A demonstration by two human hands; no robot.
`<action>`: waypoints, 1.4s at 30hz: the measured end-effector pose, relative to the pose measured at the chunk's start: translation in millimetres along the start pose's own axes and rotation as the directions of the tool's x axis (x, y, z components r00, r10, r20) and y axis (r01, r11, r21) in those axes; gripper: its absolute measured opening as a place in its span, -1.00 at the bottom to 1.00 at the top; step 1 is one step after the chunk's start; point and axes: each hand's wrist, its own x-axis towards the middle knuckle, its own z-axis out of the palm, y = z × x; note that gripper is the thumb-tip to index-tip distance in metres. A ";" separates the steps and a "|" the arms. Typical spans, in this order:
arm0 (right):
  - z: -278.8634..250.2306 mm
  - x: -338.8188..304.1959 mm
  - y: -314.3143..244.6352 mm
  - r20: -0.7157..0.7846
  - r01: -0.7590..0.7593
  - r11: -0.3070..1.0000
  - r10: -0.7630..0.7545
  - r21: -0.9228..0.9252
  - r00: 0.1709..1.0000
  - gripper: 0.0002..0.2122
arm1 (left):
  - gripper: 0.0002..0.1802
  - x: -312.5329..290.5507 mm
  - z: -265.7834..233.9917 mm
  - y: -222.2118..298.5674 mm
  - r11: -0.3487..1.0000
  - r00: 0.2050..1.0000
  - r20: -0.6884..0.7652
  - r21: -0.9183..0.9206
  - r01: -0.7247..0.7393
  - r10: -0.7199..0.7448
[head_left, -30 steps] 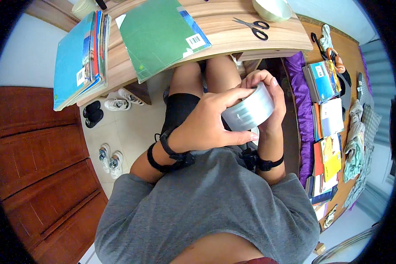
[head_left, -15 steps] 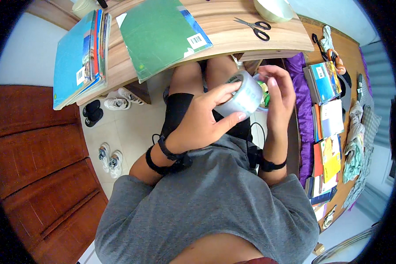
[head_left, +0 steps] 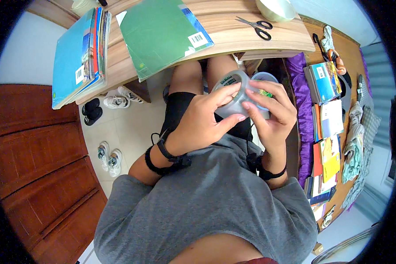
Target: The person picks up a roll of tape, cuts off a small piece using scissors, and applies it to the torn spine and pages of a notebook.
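A wide roll of clear packing tape (head_left: 233, 94) is held over my lap, just below the front edge of the wooden desk (head_left: 233, 37). My left hand (head_left: 202, 123) wraps the roll from the left, fingers across its front. From the right, my right hand (head_left: 270, 112) grips it, with fingertips on the rim near the core. The roll's hollow core faces up toward the camera. Both wrists wear black straps.
On the desk lie a green book (head_left: 160, 33), a stack of books (head_left: 77, 53) at the left, black-handled scissors (head_left: 255, 25) and a pale bowl (head_left: 275, 9). A bed with purple cloth (head_left: 299, 101), books and clothes stands to the right. Shoes (head_left: 110, 156) sit on the floor at left.
The roll has tilted from lying sideways to core-up. Both hands have shifted their grip and moved slightly up toward the desk edge.
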 end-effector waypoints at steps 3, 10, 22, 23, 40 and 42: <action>-1.8 0.3 -1.8 0.005 -0.002 1.000 0.002 -0.019 1.000 -0.74 | -0.27 1.2 2.0 -1.1 0.997 0.998 -0.017 0.035 -0.062 0.063; 2.4 -5.1 -7.5 -0.031 0.096 0.980 -0.103 -0.175 0.994 -0.79 | -0.30 2.9 1.7 2.8 0.998 0.999 -0.003 0.042 -0.046 0.046; 27.0 -18.1 -3.4 -0.064 0.055 0.937 -0.082 -0.346 0.995 -0.82 | -0.35 2.0 3.0 -1.3 0.986 1.000 -0.015 0.165 -0.018 0.021; 27.8 -18.6 -4.7 -0.054 0.029 0.940 -0.050 -0.341 0.997 -0.84 | -0.34 2.0 3.9 -4.3 0.984 1.000 -0.019 0.174 -0.020 0.024; 10.7 -23.1 9.4 0.124 -0.546 0.778 0.536 0.309 0.835 -0.85 | -0.34 1.2 -6.4 -9.5 0.982 0.984 0.047 0.084 0.167 -0.171; 8.9 -20.7 10.0 0.090 -0.538 0.803 0.534 0.257 0.841 -0.83 | -0.36 0.7 -6.3 -13.8 0.984 0.983 0.059 0.000 0.176 -0.176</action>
